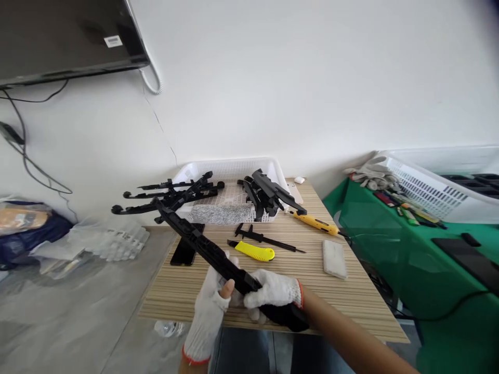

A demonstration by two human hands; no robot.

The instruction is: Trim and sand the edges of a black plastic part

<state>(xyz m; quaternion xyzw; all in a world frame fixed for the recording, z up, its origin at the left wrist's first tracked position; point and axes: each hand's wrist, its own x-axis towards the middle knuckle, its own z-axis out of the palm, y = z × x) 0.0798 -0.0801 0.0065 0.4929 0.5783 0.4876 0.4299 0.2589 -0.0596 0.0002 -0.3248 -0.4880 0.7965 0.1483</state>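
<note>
A long black plastic part (206, 248) lies slantwise across the front of the wooden table, its far end raised toward the basket. My left hand (214, 296), in a white glove with the thumb tip bare, is closed around its middle from below. Nearer the table's front edge, my right hand (271, 291) in a white knitted glove grips the wider end. Just beyond the hands lie a yellow utility knife (255, 251) and a black caliper (268, 240). A black phone (183, 252) rests to the left, partly behind the part.
More black parts (268, 192) fill a white basket (278, 174) at the table's back, several overhanging its left side. A yellow electric screwdriver (317, 223) and a pale block (334, 258) lie right. Beside the table, a green-covered surface (440, 291) carries another white basket (429, 187), gloves and markers.
</note>
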